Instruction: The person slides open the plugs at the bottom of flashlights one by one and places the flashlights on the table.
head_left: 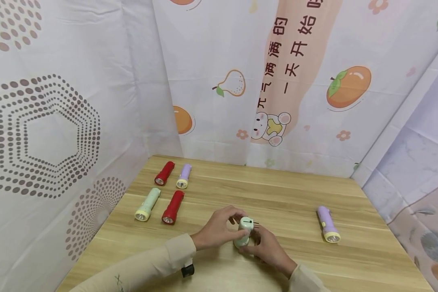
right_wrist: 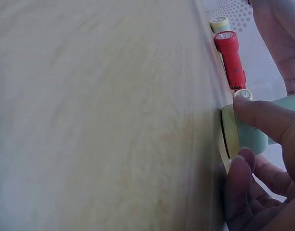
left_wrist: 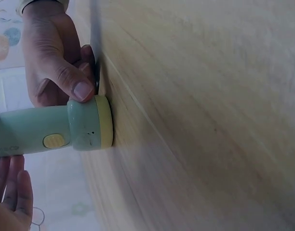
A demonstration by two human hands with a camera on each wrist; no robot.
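Observation:
A pale green flashlight (head_left: pixel 243 235) with a yellow rim and a yellow switch (left_wrist: pixel 54 140) stands upright, lens end down, on the wooden table. Thin metal prongs stick out at its top end. My left hand (head_left: pixel 219 229) grips its upper part between thumb and fingers; in the left wrist view only some fingers (left_wrist: pixel 23 192) show. Lower down, my right hand (head_left: pixel 268 247) holds the wide head close to the tabletop, its thumb (right_wrist: pixel 265 115) against the green side in the right wrist view.
On the table's left lie a red flashlight (head_left: pixel 164 173), a purple one (head_left: pixel 184 176), another green one (head_left: pixel 148 204) and a second red one (head_left: pixel 173 207). One more purple flashlight (head_left: pixel 327 224) lies at the right. Printed curtains (head_left: pixel 204 134) hang behind and beside the table.

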